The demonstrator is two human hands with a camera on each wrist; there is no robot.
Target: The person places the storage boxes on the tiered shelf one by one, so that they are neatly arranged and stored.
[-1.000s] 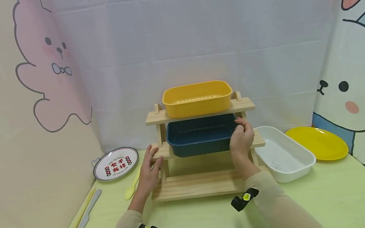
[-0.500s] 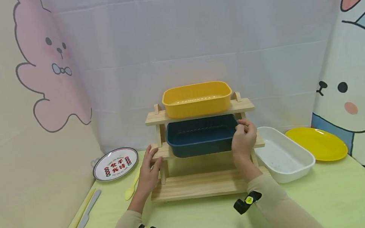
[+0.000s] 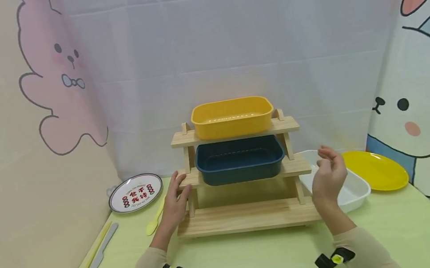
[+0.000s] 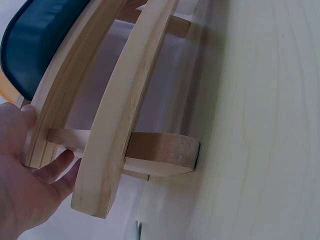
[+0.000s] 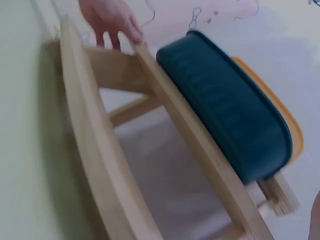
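My left hand holds the left end of the middle board of a three-tier wooden shelf. In the left wrist view the thumb lies along that board and the fingers reach underneath it. On the middle tier sits a dark blue rectangular bin. A yellow bin of the same shape stands on the top tier, while the bottom tier carries nothing. Apart from the shelf, to its right, my right hand is in the air with loosely bent fingers and nothing in them. It overlaps a white bin.
A yellow plate lies at the far right. To the left are a white plate with red lettering, a yellow spoon, a grey knife and a thin yellow stick. Printed cloth walls close off the back and sides.
My right hand has let go of the blue bin's right end and moved right, away from the shelf. The bin stays on the middle tier. My left hand keeps its place.
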